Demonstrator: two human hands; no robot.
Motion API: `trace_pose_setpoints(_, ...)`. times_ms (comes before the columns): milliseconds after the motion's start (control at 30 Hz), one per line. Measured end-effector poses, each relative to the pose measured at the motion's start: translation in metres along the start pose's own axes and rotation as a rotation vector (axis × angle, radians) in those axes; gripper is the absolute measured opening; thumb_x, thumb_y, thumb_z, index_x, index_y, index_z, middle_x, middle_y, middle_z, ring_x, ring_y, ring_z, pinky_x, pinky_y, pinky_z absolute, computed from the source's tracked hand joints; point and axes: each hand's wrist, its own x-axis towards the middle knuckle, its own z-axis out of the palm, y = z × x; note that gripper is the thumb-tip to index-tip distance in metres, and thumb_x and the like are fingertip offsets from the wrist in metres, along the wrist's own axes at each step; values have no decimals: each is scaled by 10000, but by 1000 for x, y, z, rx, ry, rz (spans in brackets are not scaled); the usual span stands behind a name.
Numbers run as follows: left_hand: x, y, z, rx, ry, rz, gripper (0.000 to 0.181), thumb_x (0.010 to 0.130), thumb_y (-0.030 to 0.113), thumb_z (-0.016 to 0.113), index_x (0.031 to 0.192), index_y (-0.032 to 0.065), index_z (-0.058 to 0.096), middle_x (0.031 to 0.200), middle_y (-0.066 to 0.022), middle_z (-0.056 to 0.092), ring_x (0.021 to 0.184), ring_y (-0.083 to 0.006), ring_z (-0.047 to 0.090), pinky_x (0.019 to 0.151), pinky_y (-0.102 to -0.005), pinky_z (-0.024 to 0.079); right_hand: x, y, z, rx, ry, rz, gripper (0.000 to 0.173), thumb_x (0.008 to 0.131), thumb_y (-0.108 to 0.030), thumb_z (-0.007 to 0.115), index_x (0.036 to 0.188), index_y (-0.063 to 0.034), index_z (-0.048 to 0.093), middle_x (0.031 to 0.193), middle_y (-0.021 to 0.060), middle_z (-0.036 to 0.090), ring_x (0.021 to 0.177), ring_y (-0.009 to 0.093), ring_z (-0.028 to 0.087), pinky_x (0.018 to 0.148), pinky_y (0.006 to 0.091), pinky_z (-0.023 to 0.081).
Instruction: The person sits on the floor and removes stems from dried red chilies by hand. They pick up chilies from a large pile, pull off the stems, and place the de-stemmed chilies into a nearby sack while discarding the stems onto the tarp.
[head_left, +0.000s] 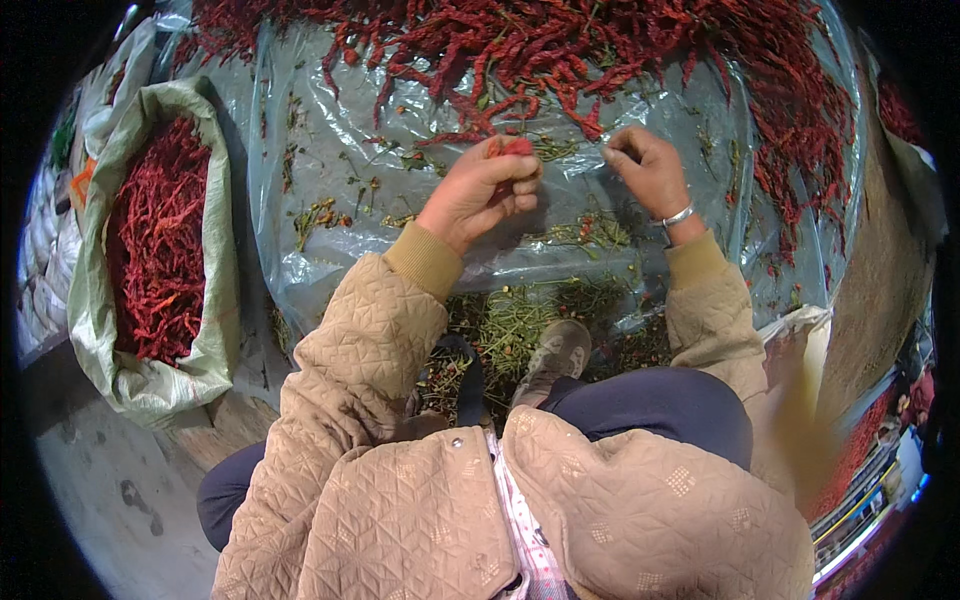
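My left hand (487, 184) is closed around a red dried chili pepper (516, 148), with part of it showing above the thumb. To its right, my right hand (649, 171) has thumb and forefinger drawn together; whether a small stem sits between them is too small to tell. Both hands are over a clear plastic sheet (345, 97), just short of a large heap of dried red chili peppers (525, 45). Loose green stems (592, 229) lie on the sheet below and between the hands.
At the left stands a woven plastic sack (225, 270) filled with dried red chilies (161, 240). More stems (517, 319) are piled on the ground by my shoe (555, 360). Chilies (799, 150) also spread along the sheet's right side. A blurred yellowish thing (806, 427) shows at lower right.
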Motion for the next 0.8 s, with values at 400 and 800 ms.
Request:
trace_pose_setpoints(400, 12, -18, 6, 199, -33, -44, 161, 865, 191, 523, 981, 86, 484, 754, -58, 527, 628, -139, 527, 567, -295, 483, 30, 34, 25, -577, 92, -279, 224, 653, -124, 651, 838, -41, 556, 757, 145, 526, 738, 329, 528, 626, 387, 426)
trace_pose_setpoints(800, 17, -20, 20, 173, 34, -58, 140, 850, 175, 556, 888, 55, 495, 695, -31, 493, 484, -56, 340, 421, -187, 282, -15, -38, 22, -184, 21, -293, 299, 698, -42, 608, 988, -35, 537, 759, 20, 538, 594, 54, 456, 545, 207, 406)
